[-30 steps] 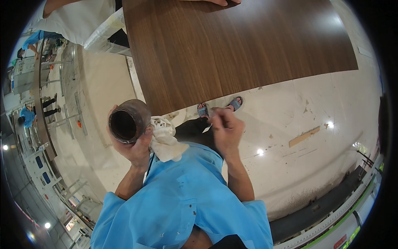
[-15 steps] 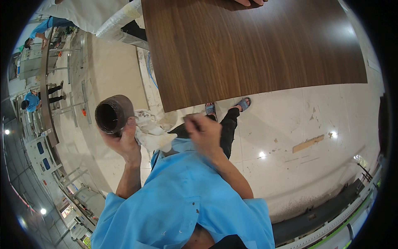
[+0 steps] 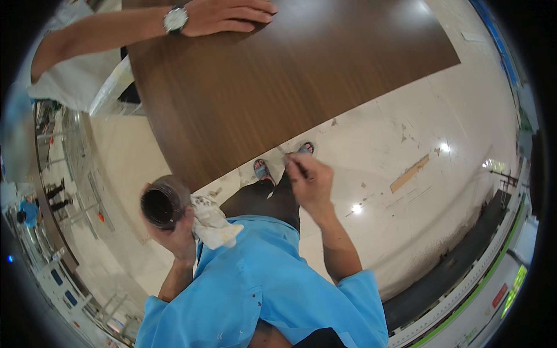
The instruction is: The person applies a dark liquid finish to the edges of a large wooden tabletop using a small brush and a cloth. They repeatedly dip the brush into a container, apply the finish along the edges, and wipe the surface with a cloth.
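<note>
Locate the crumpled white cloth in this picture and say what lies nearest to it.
In the head view the crumpled white cloth sits lower left of centre, bunched against the left hand, right beside the round dark container that the hand holds up.

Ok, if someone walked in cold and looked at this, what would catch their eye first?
Probably the big dark wood-grain panel filling the upper middle, with another person's hand, wristwatch on, resting flat on its far edge. Below it, the left hand holds a dark round tin and a stained white rag, while the right hand pinches a thin tool near the panel's near edge.
</note>
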Tool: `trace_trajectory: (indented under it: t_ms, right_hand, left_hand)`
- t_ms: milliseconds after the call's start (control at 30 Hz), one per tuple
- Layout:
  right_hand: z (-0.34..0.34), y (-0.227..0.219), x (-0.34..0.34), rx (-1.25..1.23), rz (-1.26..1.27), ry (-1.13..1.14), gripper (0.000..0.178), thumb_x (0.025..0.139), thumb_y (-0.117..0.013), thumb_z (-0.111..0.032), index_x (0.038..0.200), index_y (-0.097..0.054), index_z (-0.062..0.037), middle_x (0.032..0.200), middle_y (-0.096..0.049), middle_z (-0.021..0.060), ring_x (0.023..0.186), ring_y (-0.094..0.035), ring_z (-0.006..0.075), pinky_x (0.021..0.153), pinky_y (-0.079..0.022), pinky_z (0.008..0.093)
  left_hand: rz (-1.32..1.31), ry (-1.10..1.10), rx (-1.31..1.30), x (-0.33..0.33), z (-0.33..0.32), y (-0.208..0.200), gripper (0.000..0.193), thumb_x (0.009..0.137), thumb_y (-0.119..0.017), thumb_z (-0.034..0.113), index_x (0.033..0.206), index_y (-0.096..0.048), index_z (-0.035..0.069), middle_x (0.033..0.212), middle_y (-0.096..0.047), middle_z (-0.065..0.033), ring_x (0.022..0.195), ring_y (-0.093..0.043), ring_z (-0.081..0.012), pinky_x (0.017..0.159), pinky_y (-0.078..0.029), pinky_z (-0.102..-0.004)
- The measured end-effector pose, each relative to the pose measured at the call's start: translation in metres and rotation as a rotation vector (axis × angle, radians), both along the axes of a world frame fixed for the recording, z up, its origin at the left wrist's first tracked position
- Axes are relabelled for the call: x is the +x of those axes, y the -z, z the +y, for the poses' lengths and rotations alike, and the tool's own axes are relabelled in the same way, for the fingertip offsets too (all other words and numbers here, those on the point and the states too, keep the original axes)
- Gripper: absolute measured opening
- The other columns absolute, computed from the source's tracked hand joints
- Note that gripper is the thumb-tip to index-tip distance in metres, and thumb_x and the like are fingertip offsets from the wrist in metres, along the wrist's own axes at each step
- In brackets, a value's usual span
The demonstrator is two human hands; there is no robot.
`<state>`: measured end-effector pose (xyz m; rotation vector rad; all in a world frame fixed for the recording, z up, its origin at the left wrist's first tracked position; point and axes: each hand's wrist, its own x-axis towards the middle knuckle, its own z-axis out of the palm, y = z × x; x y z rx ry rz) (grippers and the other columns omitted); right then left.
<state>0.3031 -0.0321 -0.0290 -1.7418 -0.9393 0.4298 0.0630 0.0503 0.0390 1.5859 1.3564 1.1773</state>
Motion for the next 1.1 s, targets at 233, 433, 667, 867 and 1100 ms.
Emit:
trace_trajectory:
  t_ms: [233,433,667,867,1100]
  right_hand:
    - [-0.025,0.003,0.115,-0.088,0.076,0.317,0.01,0.088,-0.065,-0.008,0.092,-0.067,0.0017,0.07,-0.067,0.0097,0.06,-0.062,0.0147,0.057,-0.048,0.0273]
    - [-0.026,-0.001,0.127,-0.008,0.076,0.259,0.009,0.086,-0.067,-0.008,0.092,-0.068,-0.001,0.069,-0.065,0.0105,0.058,-0.06,0.0146,0.056,-0.048,0.0278]
    - [-0.026,0.002,0.176,-0.015,-0.04,0.27,0.004,0.083,-0.069,-0.004,0.087,-0.068,-0.0025,0.067,-0.063,0.0118,0.056,-0.062,0.0201,0.053,-0.047,0.0291]
    - [-0.031,-0.002,0.205,0.049,-0.04,0.211,0.008,0.08,-0.068,-0.002,0.088,-0.069,-0.0033,0.068,-0.064,0.0123,0.06,-0.064,0.023,0.057,-0.049,0.0312]
    - [-0.03,-0.006,0.25,-0.018,0.078,0.396,0.005,0.082,-0.071,-0.002,0.086,-0.068,-0.0008,0.067,-0.065,0.0103,0.057,-0.061,0.0156,0.053,-0.046,0.0268]
  left_hand:
    - [0.043,0.249,-0.022,0.05,-0.011,0.003,0.088,0.067,-0.087,0.021,0.138,-0.041,-0.003,0.134,-0.047,-0.0131,0.118,-0.052,-0.0241,0.101,-0.046,-0.036]
    - [0.048,0.305,-0.043,0.089,-0.006,-0.007,0.091,0.065,-0.088,0.021,0.138,-0.04,-0.002,0.135,-0.047,-0.013,0.117,-0.053,-0.024,0.1,-0.047,-0.0358]
    - [0.069,0.354,-0.001,0.135,-0.005,-0.009,0.09,0.064,-0.086,0.017,0.139,-0.039,-0.001,0.135,-0.047,-0.0129,0.119,-0.053,-0.0236,0.101,-0.047,-0.0358]
    - [0.084,0.414,-0.014,0.174,-0.004,-0.009,0.091,0.061,-0.085,0.01,0.138,-0.04,-0.001,0.135,-0.048,-0.0128,0.119,-0.053,-0.0241,0.101,-0.047,-0.0362]
    - [0.187,0.509,0.049,0.207,-0.002,-0.011,0.094,0.059,-0.087,0.009,0.139,-0.038,0.0,0.138,-0.045,-0.0134,0.115,-0.056,-0.0233,0.096,-0.051,-0.0339]
